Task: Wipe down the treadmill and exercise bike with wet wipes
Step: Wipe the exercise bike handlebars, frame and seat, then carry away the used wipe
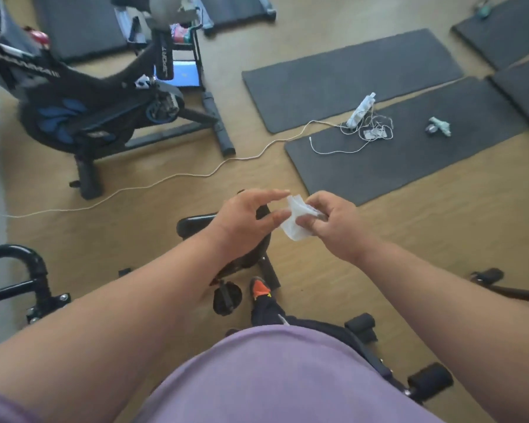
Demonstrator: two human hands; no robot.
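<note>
A white wet wipe (297,216) sits crumpled in the right hand (333,224), whose grip pinches it. The left hand (245,222), grip wide with fingers straight, touches the wipe's edge. Both hover above a black exercise bike (251,254), well apart from the dark mats (409,160).

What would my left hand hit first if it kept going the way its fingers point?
The white wipe, pinched in your right hand. The left hand fingertips point right at it and look nearly touching, though depth is unclear.
</note>
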